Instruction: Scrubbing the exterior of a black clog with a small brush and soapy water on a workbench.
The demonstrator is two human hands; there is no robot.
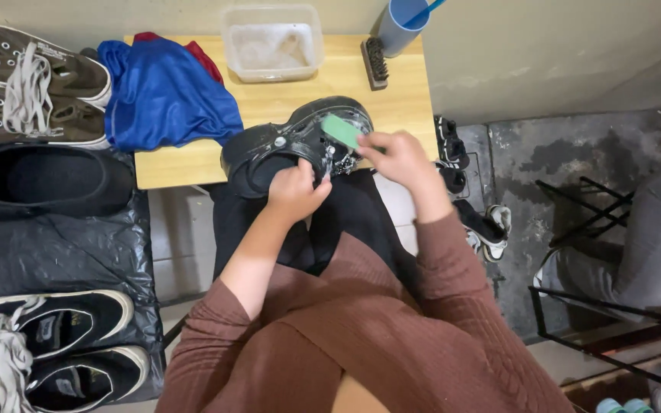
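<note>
Nearest, a pair of black lace-up sneakers (47, 348) is seen on a black plastic sheet (55, 245) at the lower left. Just beyond, over the lap, a black clog (284, 141) is gripped by the left hand (294, 191), whose fingers are curled shut around the edge of its opening. A green sponge (340, 131) is pinched between the closed fingers of the right hand (399, 159) and is pressed against the wet, soapy toe of the clog, which overlaps the near edge of a small wooden table (392, 99). A black slip-on shoe (43, 180) is laid to the left on the sheet, with brown sneakers (32, 84) behind it. Farther back on the table, a blue cloth (166, 95), a clear plastic tub (273, 42), a small brush (375, 63) and a blue cup (401, 23) are set.
</note>
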